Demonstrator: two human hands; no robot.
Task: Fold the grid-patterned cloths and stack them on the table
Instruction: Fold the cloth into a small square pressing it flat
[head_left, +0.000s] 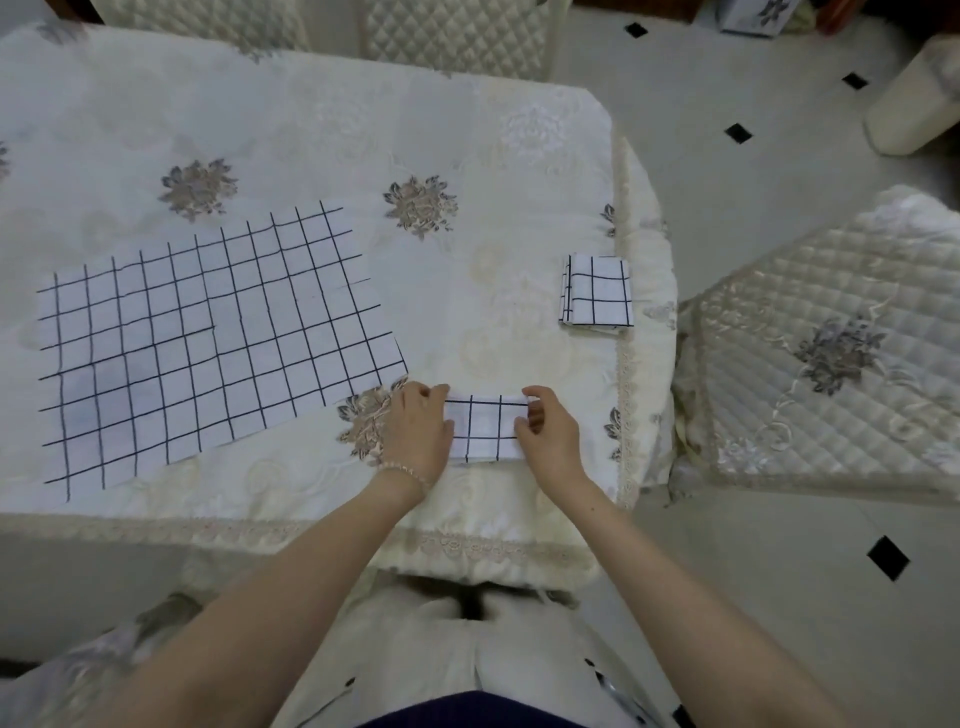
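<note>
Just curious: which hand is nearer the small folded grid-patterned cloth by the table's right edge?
The right hand. It lies below and slightly left of that small folded grid-patterned cloth; the left hand is farther left.

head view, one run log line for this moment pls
left hand: holds small folded cloth | right hand: pinches same | folded stack: right edge | flat cloths: left, unfolded
</note>
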